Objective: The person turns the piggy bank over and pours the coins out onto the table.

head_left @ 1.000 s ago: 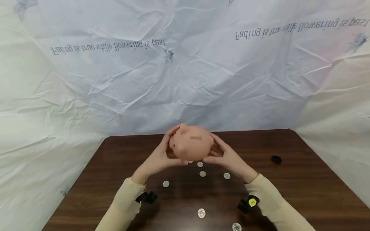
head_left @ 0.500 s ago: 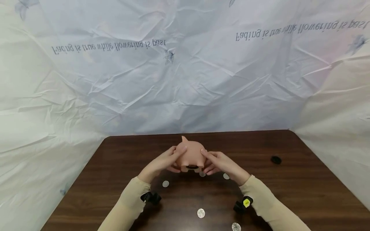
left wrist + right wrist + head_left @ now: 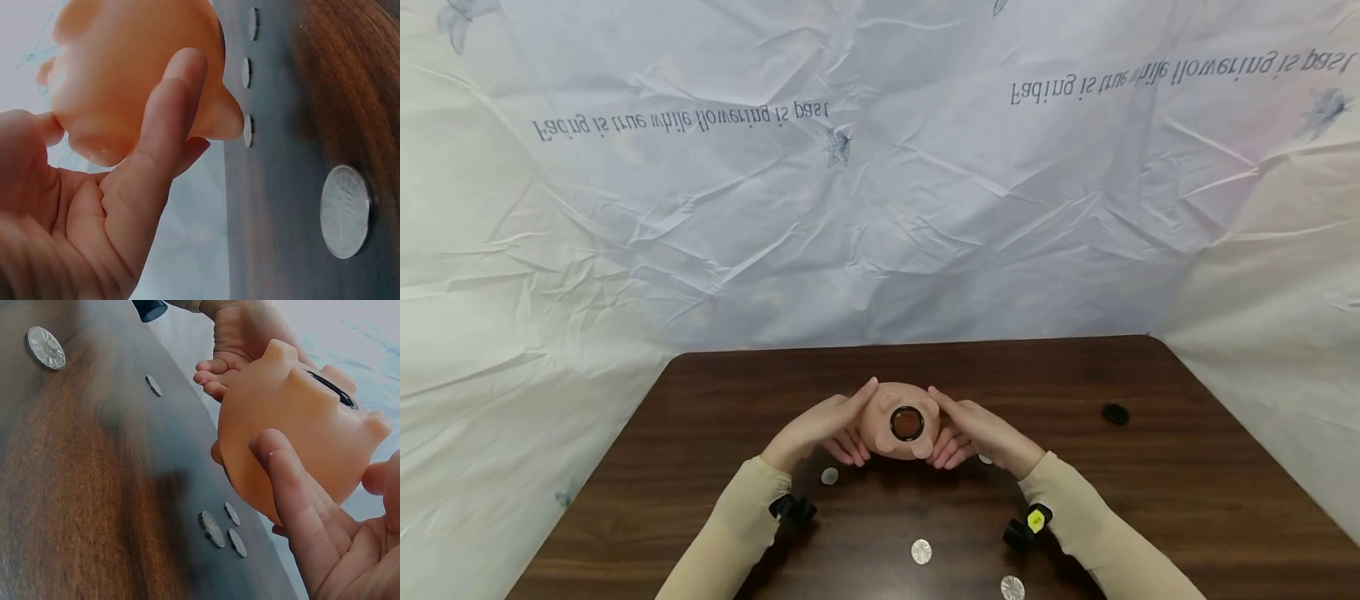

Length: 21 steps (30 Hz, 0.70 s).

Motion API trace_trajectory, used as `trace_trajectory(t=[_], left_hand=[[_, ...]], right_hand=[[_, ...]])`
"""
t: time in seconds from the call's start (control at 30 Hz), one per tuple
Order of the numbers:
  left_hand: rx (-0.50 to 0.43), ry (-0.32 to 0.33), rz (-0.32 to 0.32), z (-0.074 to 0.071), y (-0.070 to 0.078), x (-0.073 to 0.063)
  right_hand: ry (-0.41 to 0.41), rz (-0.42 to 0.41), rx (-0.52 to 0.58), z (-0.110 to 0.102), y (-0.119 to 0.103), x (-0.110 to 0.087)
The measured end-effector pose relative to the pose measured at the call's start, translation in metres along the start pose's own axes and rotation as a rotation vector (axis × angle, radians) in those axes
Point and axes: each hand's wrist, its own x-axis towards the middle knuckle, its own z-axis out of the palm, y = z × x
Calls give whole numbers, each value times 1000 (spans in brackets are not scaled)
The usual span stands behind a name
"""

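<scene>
A pink piggy bank is held between both hands, its underside and feet turned toward the head camera. In that underside is a round, black-rimmed opening. My left hand grips one end, thumb on the upper side and fingers below. At the other end my right hand grips it the same way. The right wrist view has the piggy bank off the table, above several coins. One coin lies near the left wrist, and another coin lies closer to the front.
A small black round piece lies on the dark wooden table at the right. A further coin is at the front edge of view. Wrinkled white printed cloth hangs behind the table and along its sides.
Both hands have lowered the piggy bank and rolled it over. Its slotted top faced the head camera at first; now the underside with the round opening does. The loose coins in view stay put.
</scene>
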Motion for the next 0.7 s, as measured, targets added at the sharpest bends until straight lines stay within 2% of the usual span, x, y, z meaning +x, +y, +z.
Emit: trace_trajectory(t=[0.07, 0.13, 0.2, 0.3, 0.33, 0.37, 0.4, 0.43, 0.57, 0.63, 0.7], left_hand=[[0, 8, 14, 1, -1, 1], [6, 50, 76, 1, 2, 1], [58, 144, 212, 0, 10, -4], [164, 319, 484, -4, 28, -17], [201, 369, 550, -6, 33, -20], [233, 407, 588, -7, 37, -22], [247, 417, 606, -8, 38, -22], [236, 389, 602, -8, 37, -21], [147, 284, 439, -7, 24, -10], [79, 252, 395, -6, 20, -7], [49, 265, 374, -5, 21, -4]], right_hand=[[19, -4, 6, 1, -1, -1], [63, -69, 9, 2, -5, -5], [152, -207, -29, 3, -15, -14], [291, -506, -142, 3, -33, -30], [323, -577, -175, 2, -38, -34], [344, -610, -195, 2, -42, -37], [339, -622, -201, 0, -44, -38], [326, -600, -198, -1, -44, -39], [267, -406, -193, -5, -36, -34], [269, -368, -201, -7, -33, -32], [285, -358, -188, -9, -33, -29]])
